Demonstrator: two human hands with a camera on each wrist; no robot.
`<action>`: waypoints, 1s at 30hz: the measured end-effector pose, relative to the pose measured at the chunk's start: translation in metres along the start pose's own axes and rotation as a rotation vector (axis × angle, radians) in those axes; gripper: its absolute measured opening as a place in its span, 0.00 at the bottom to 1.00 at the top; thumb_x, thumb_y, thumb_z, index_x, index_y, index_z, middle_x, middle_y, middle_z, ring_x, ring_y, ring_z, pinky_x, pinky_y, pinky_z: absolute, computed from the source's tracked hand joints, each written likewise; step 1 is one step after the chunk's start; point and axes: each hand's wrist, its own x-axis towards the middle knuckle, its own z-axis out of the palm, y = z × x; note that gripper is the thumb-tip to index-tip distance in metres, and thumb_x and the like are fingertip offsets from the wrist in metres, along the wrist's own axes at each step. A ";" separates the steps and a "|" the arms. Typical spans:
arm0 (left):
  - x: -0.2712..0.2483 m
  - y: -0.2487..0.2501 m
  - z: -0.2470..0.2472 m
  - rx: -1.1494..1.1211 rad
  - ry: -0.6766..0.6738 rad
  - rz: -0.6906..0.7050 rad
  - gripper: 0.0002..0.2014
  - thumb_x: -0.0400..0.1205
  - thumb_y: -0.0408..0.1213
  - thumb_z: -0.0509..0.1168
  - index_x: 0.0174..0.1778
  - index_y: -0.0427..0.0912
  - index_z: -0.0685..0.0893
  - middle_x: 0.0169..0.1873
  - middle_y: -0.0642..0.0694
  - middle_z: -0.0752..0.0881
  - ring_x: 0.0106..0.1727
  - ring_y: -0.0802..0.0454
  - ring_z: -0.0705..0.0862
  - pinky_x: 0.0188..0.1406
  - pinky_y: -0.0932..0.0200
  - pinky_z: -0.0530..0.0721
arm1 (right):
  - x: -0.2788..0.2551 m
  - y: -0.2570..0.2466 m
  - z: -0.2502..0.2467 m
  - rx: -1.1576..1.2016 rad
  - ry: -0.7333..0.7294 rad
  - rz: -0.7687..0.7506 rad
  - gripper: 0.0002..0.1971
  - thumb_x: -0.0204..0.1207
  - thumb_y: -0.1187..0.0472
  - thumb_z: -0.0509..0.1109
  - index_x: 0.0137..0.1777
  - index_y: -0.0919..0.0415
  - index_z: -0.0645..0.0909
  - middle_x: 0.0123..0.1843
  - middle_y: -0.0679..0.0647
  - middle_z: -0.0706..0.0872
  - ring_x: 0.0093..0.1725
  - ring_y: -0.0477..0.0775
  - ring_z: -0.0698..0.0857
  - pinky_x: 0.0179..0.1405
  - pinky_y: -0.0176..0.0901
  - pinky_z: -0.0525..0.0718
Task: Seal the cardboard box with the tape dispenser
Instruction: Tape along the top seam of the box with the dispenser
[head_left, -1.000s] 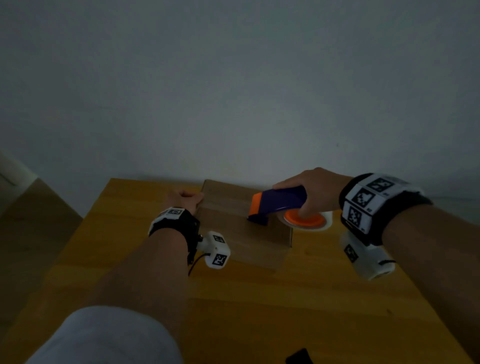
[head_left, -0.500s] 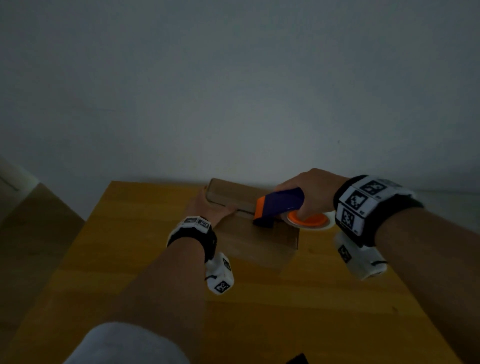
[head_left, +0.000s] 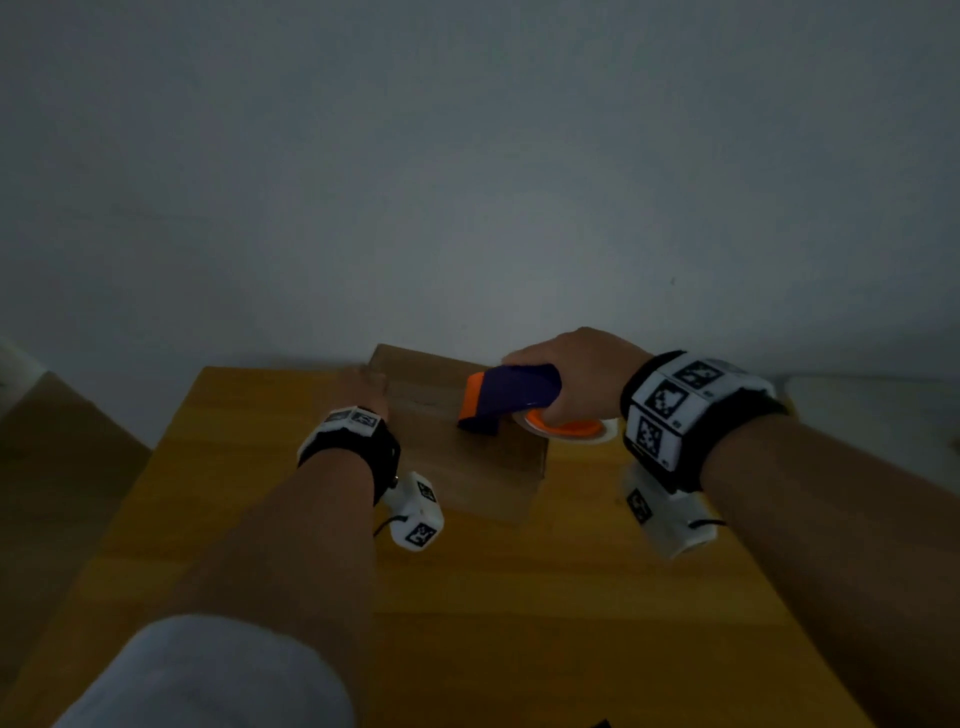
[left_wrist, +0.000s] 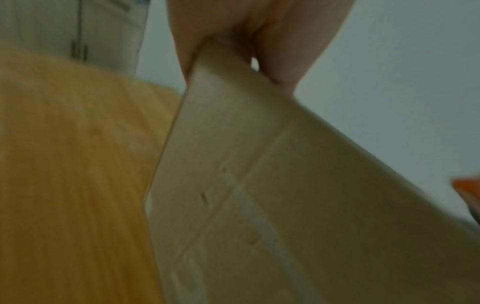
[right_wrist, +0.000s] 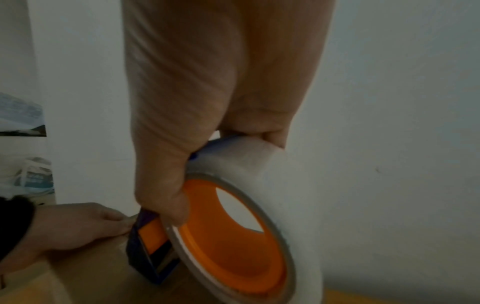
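Cardboard box (head_left: 462, 441) at the far middle of the wooden table (head_left: 545, 597), near the wall, steadied at its far left corner by the left hand (head_left: 363, 387), thumb and fingers clamped over the edge. Purple-and-orange tape dispenser (head_left: 506, 400) wrapped tight in the right hand (head_left: 582, 371), nose down on the top face beside the seam, clear tape roll (right_wrist: 259, 216) overhanging the right edge. Taping stroke apparently under way; next, probably a firm steady pull along the seam, box kept pinned.
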 end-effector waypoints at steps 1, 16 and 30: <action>0.003 0.002 -0.005 0.108 0.083 0.092 0.25 0.86 0.42 0.56 0.80 0.41 0.64 0.79 0.34 0.66 0.78 0.35 0.67 0.78 0.41 0.65 | 0.005 -0.004 0.000 -0.014 0.002 -0.003 0.25 0.71 0.54 0.72 0.69 0.48 0.77 0.58 0.50 0.88 0.50 0.52 0.83 0.46 0.43 0.78; -0.009 0.012 0.022 0.613 -0.072 0.491 0.31 0.81 0.65 0.47 0.81 0.68 0.47 0.85 0.52 0.41 0.86 0.43 0.38 0.81 0.33 0.36 | 0.010 0.007 -0.007 0.048 -0.091 0.092 0.37 0.70 0.60 0.74 0.79 0.45 0.66 0.72 0.50 0.78 0.65 0.52 0.79 0.52 0.38 0.72; -0.008 0.013 0.021 0.673 -0.111 0.452 0.33 0.80 0.67 0.45 0.81 0.68 0.42 0.84 0.52 0.35 0.85 0.43 0.34 0.82 0.37 0.38 | -0.019 0.026 -0.004 0.040 -0.101 0.084 0.38 0.70 0.64 0.74 0.79 0.44 0.65 0.70 0.51 0.80 0.54 0.47 0.75 0.49 0.38 0.71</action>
